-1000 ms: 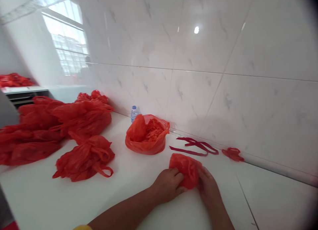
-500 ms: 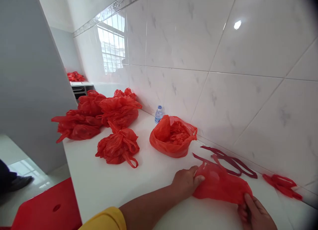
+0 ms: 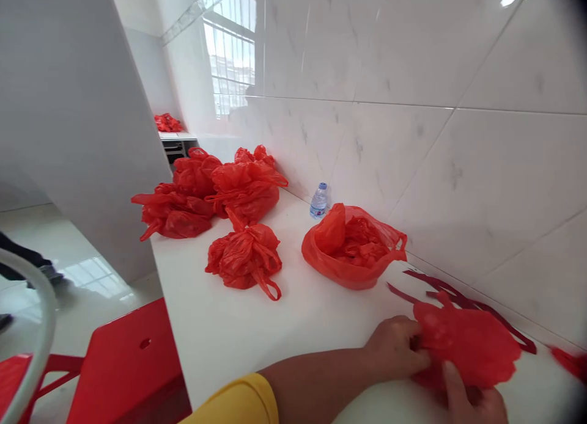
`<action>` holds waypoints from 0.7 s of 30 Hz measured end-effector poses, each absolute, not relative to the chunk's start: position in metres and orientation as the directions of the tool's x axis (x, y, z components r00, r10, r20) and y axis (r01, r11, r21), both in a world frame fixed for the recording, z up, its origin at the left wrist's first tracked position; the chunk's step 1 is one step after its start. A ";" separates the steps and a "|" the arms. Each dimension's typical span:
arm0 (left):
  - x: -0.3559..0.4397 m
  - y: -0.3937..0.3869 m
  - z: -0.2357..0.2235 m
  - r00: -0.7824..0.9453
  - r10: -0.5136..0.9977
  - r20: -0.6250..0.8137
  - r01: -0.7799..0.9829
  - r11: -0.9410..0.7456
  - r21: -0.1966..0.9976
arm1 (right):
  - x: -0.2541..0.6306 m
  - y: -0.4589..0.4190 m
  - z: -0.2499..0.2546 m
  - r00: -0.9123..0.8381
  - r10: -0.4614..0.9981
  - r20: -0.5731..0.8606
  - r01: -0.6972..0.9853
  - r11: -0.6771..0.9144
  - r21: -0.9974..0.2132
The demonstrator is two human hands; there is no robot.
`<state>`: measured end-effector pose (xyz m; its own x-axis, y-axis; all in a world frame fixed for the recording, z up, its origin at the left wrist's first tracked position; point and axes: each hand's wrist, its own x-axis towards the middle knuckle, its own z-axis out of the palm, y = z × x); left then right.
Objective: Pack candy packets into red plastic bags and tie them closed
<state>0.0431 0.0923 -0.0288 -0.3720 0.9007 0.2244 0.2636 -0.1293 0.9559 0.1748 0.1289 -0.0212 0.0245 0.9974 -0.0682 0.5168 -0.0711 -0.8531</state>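
Left hand (image 3: pixel 397 347) curled around the left side of a crumpled red bag (image 3: pixel 468 344), fingers bent and pinching the plastic. Right hand (image 3: pixel 472 399) low at the bottom edge of the view, only partly seen, one finger (image 3: pixel 452 378) pointing up and touching the bottom of the same bag; cannot tell how the other fingers sit. Bag held just above the white counter (image 3: pixel 257 326), near its front right part, close to the tiled wall (image 3: pixel 413 137).

Dark red strips (image 3: pixel 458 299) lying flat on the counter behind the bag, next to the wall. Open red bag full of more red plastic (image 3: pixel 353 247) sitting farther left along the wall. Small water bottle (image 3: pixel 318 200) standing upright just behind it, against the wall. Tied red bundle (image 3: pixel 245 256) near the middle of the counter. Big pile of red bags (image 3: pixel 211 189) at the far left end. Red stool (image 3: pixel 128 363) on the floor below the front edge. Yellow sleeve (image 3: pixel 238 402) at the left arm.
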 end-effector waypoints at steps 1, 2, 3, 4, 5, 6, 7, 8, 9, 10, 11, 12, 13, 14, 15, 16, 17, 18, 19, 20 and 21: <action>0.042 0.092 -0.027 -0.350 0.918 0.188 0.084 -0.169 0.982 | 0.174 0.128 -0.018 0.033 0.996 -0.078 0.507 -0.084 -0.858; 0.040 0.092 -0.024 -0.327 0.936 0.131 -0.126 -0.180 0.976 | 0.174 0.128 -0.016 0.048 0.996 -0.081 0.451 -0.094 -0.887; 0.037 0.092 -0.022 -0.303 0.947 0.107 -0.333 -0.210 0.919 | 0.176 0.129 -0.015 0.048 0.994 -0.094 0.302 -0.104 -0.948; 0.032 0.093 -0.019 -0.293 0.953 0.077 -0.519 -0.227 0.824 | 0.178 0.131 -0.017 0.055 0.995 -0.084 0.165 -0.092 -0.982; 0.027 0.093 -0.017 -0.296 0.955 0.007 -0.662 -0.210 0.719 | 0.182 0.133 -0.019 0.057 0.995 -0.082 0.050 -0.085 -0.995; 0.022 0.095 -0.016 -0.288 0.957 -0.021 -0.712 -0.200 0.673 | 0.186 0.136 -0.021 -0.003 0.996 -0.095 -0.156 -0.094 -0.983; 0.016 0.096 -0.016 -0.281 0.959 -0.035 -0.744 -0.195 0.639 | 0.190 0.138 -0.023 -0.023 0.994 -0.104 -0.300 -0.106 -0.948; 0.011 0.098 -0.016 -0.269 0.962 -0.046 -0.770 -0.186 0.611 | 0.195 0.140 -0.025 -0.048 0.992 -0.116 -0.408 -0.126 -0.904; 0.007 0.099 -0.017 -0.254 0.966 -0.059 -0.790 -0.171 0.588 | 0.200 0.142 -0.026 -0.067 0.990 -0.120 -0.485 -0.138 -0.863; 0.004 0.100 -0.017 -0.232 0.970 -0.071 -0.806 -0.151 0.573 | 0.204 0.143 -0.026 -0.067 0.990 -0.123 -0.512 -0.140 -0.848; 0.002 0.099 -0.018 -0.209 0.975 -0.077 -0.816 -0.130 0.563 | 0.208 0.143 -0.026 -0.064 0.991 -0.120 -0.515 -0.136 -0.846; 0.001 0.098 -0.018 -0.186 0.979 -0.080 -0.822 -0.110 0.559 | 0.211 0.142 -0.025 -0.057 0.992 -0.110 -0.508 -0.124 -0.852; 0.000 0.097 -0.018 -0.162 0.984 -0.080 -0.825 -0.090 0.559 | 0.214 0.141 -0.023 -0.047 0.994 -0.101 -0.499 -0.110 -0.859; 0.000 0.096 -0.017 -0.140 0.987 -0.077 -0.824 -0.073 0.561 | 0.216 0.139 -0.022 -0.033 0.995 -0.094 -0.495 -0.098 -0.863; 0.000 0.095 -0.017 -0.124 0.990 -0.074 -0.823 -0.061 0.565 | 0.219 0.137 -0.020 -0.027 0.996 -0.087 -0.495 -0.089 -0.864; 0.000 0.094 -0.017 -0.114 0.991 -0.070 -0.820 -0.055 0.569 | 0.221 0.134 -0.019 -0.018 0.997 -0.079 -0.496 -0.078 -0.865; -0.001 0.093 -0.016 -0.109 0.992 -0.066 -0.817 -0.051 0.574 | 0.224 0.130 -0.018 -0.005 0.997 -0.072 -0.490 -0.065 -0.869; -0.001 0.093 -0.016 -0.107 0.992 -0.064 -0.814 -0.051 0.579 | 0.227 0.124 -0.018 0.020 0.997 -0.068 -0.469 -0.051 -0.882; -0.001 0.094 -0.016 -0.108 0.992 -0.064 -0.810 -0.050 0.584 | 0.230 0.117 -0.019 0.065 0.996 -0.067 -0.425 -0.033 -0.905; -0.002 0.095 -0.016 -0.107 0.992 -0.066 -0.808 -0.048 0.588 | 0.233 0.108 -0.021 0.128 0.990 -0.063 -0.347 -0.015 -0.938; -0.002 0.096 -0.017 -0.103 0.992 -0.068 -0.805 -0.043 0.592 | 0.236 0.097 -0.022 0.205 0.978 -0.050 -0.239 0.000 -0.971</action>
